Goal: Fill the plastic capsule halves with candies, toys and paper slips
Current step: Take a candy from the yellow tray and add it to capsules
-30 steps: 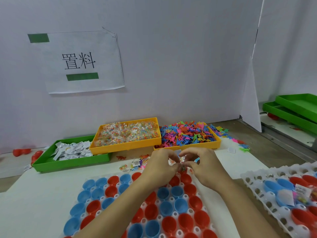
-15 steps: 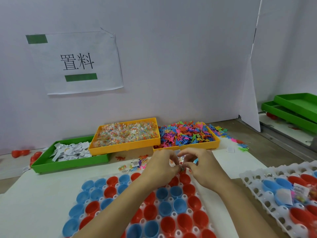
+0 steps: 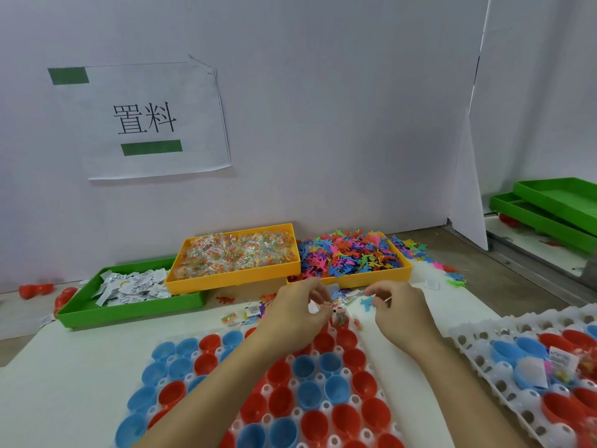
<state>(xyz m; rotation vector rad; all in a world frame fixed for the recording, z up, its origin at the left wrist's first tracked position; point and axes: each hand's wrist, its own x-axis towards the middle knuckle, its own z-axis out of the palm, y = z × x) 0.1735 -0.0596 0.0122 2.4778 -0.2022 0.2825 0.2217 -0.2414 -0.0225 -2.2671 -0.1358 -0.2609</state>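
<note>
Both hands hover over the far edge of the tray of capsule halves: left hand pinching a candy packet, right hand pinching a blue toy. Filling looks barely begun; next, drop both into a far-row half.

left hand, right hand, fingers seemingly pinched

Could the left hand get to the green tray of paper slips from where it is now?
Probably yes. The left hand is above the far edge of the capsule tray, and only bare table and a few loose bits lie between it and the green tray, whose top is open.
</note>
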